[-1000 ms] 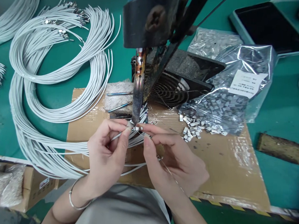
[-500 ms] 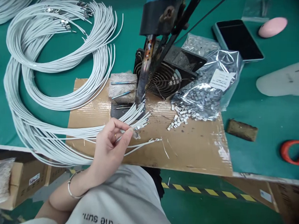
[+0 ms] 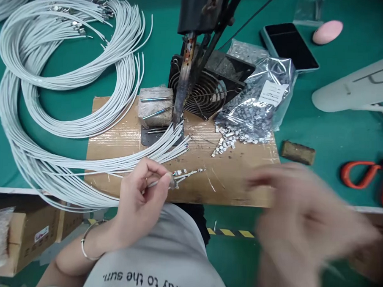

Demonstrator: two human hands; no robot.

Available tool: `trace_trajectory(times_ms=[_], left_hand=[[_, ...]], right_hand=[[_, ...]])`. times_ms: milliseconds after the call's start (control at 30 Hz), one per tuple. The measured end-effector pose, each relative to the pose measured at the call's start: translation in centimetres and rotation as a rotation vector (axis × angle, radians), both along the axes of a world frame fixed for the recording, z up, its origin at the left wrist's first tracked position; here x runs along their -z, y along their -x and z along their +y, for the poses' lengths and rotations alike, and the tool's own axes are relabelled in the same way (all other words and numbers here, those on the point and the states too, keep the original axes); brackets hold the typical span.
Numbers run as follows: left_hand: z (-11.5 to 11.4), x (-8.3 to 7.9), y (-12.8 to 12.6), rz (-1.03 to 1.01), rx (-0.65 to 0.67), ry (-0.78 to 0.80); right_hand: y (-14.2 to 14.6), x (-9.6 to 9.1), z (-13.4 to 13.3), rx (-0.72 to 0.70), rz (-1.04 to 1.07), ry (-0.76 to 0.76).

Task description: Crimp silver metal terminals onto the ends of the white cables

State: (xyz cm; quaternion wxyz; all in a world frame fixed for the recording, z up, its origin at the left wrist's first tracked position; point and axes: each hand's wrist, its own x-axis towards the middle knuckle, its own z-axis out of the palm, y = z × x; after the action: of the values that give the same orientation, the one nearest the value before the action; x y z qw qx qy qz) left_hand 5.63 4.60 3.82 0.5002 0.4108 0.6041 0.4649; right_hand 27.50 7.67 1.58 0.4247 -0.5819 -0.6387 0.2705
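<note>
My left hand point(image 3: 143, 196) is closed in a pinch at the front of the cardboard. Between thumb and forefinger it holds a white wire whose greyish, shiny tip point(image 3: 173, 183) pokes out; the exact shape of that tip is too small to make out. Past the fingers lie a few white wire ends point(image 3: 195, 172). A thick bundle of white wires point(image 3: 166, 144) fans out just behind this hand, under the soldering iron point(image 3: 183, 82). My right hand point(image 3: 298, 207), smeared by motion, is over the table's front edge at the right; its fingers cannot be read.
Coils of white wire point(image 3: 70, 79) fill the left. A wrapped block point(image 3: 155, 104) and a black fan point(image 3: 206, 93) stand behind the cardboard point(image 3: 237, 171). Small metal pieces point(image 3: 225, 140) spill from a plastic bag point(image 3: 260, 100). Further right are a phone point(image 3: 289, 46), a brown block point(image 3: 298, 152) and red-handled pliers point(image 3: 360, 174).
My right hand has come into view at the lower right. The left hand keeps its pinch in nearly the same place. The whole view has shifted slightly.
</note>
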Motion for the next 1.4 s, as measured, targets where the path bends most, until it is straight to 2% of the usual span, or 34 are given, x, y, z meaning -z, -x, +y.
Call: trace_trajectory(times_ms=[133, 233, 333, 400, 500, 700, 933, 1000, 1200, 1300, 1400], left_hand=[[-0.4, 0.2, -0.1, 0.019, 0.029, 0.002], [-0.6, 0.2, -0.1, -0.068, 0.074, 0.044], [-1.1, 0.3, -0.3, -0.178, 0.125, 0.113], [-1.5, 0.4, -0.5, -0.206, 0.103, 0.119], [-1.8, 0.4, -0.7, -0.183, 0.064, 0.09], [-2.0, 0.4, -0.8, -0.038, 0.074, 0.036], [-2.8, 0.8, -0.3, -0.061, 0.146, -0.004], [-3.0, 0.9, -0.2, -0.07, 0.165, -0.002], [-2.9, 1.1, -0.2, -0.061, 0.17, -0.016], [-2.9, 0.8, -0.7, -0.07, 0.124, 0.008], [-3.0, 0.6, -1.1, -0.079, 0.041, 0.038]], right_hand=[[4.7, 0.1, 0.4, -0.242, 0.159, 0.061], [6.2, 0.1, 1.0, -0.287, 0.237, 0.103], [6.0, 0.2, 0.9, -0.294, 0.3, 0.175], [5.7, 0.3, 0.5, -0.285, 0.317, 0.2], [5.5, 0.4, -0.1, -0.275, 0.335, 0.203], [6.1, 0.4, -0.4, -0.268, 0.331, 0.202], [6.4, 0.5, -0.3, -0.275, 0.474, 0.317], [6.5, 0.5, -0.2, -0.277, 0.488, 0.293], [6.5, 0.3, 0.2, -0.279, 0.419, 0.081], [6.4, 0.2, 0.2, -0.276, 0.426, 0.091], [6.4, 0.2, 0.1, -0.263, 0.467, 0.177]])
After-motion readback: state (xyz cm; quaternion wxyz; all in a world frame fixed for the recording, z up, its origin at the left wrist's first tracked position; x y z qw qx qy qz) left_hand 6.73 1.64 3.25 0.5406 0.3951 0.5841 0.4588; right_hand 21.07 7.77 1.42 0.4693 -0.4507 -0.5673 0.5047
